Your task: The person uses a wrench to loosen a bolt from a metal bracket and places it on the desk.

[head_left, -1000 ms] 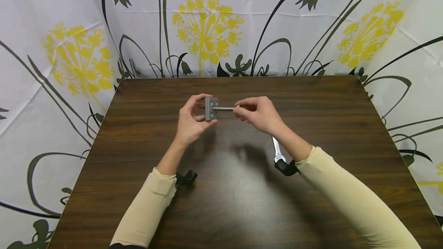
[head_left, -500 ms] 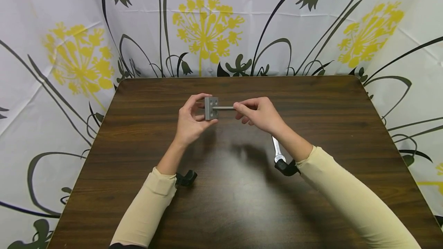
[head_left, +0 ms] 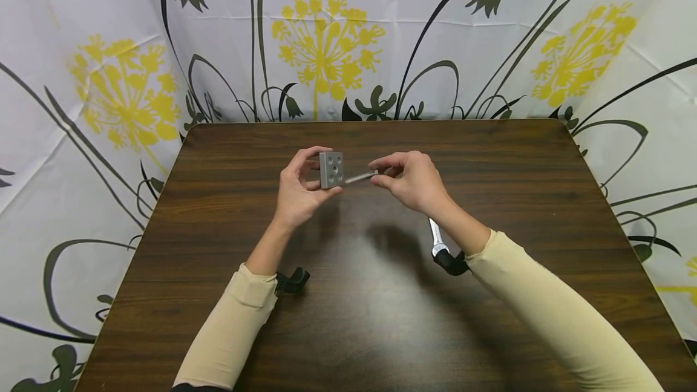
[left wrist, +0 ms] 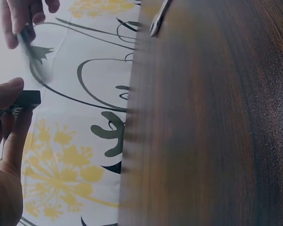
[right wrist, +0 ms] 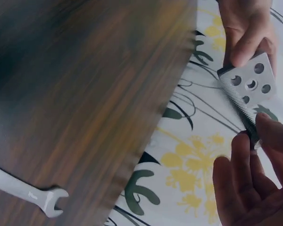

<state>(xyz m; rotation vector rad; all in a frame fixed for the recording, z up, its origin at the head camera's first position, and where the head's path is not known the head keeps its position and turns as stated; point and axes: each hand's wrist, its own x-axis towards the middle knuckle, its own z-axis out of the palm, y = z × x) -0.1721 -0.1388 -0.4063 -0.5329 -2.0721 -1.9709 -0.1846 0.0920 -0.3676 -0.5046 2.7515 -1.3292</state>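
Note:
My left hand (head_left: 298,193) grips a square grey metal block (head_left: 331,170) by its edges, above the far half of the table. Several round holes show in the block's face, one of them at the centre (right wrist: 251,84). To the right, my right hand (head_left: 414,181) pinches a threaded bolt (head_left: 360,177) at one end between thumb and fingers. The bolt slants down towards the block, its free end near the block's lower edge and out of the centre hole. In the left wrist view the bolt (left wrist: 32,54) is blurred.
A combination wrench (head_left: 437,239) lies on the dark wooden table (head_left: 348,319), partly under my right forearm. A flowered curtain (head_left: 425,35) hangs behind the table's far edge. Black wrist cameras stick out below both wrists.
The bolt has come out of the block's centre hole and now tilts down to the left. My left hand has turned the block slightly, so more of its face shows.

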